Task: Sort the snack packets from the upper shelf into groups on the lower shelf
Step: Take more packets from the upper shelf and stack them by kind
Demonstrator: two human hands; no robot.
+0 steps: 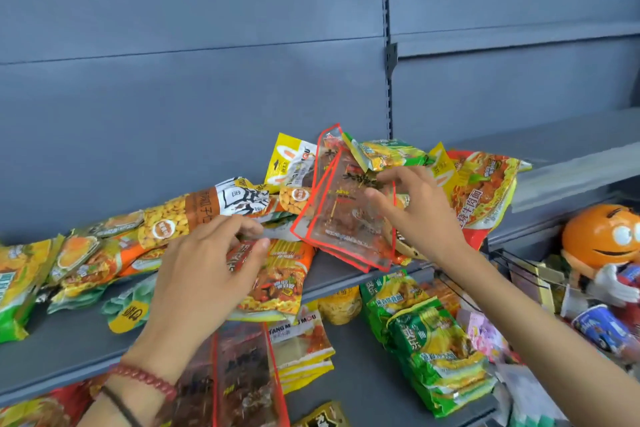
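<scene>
1. Nearest you, sorted groups lie on the lower shelf [363,392]. A pile of clear dark-snack packets [242,381] is at the front. Yellow packets [304,347] sit just behind it, and green packets [436,354] lie to the right.
2. Your left wrist carries a red bead bracelet [145,380] beside a thin dark cord.
3. Your left hand [207,274] lies over the heap on the upper shelf [62,343]. Its fingers are bent and the thumb tip rests on an orange noodle packet [277,284]. You cannot tell whether it grips anything.
4. Your right hand [419,215] pinches the clear red-edged packets [339,222] near their top, thumb against curled fingers. They tilt, and their lower ends reach over the upper shelf's front edge.
5. Beyond the hands the unsorted heap goes on: a peanut packet [166,225] on the left, a yellow-and-white packet [291,159] standing behind, and a large beef-noodle bag [485,191] on the right.
6. An orange candy figure [602,243] stands to the far right.
7. A grey back panel [207,80] closes the shelving.
</scene>
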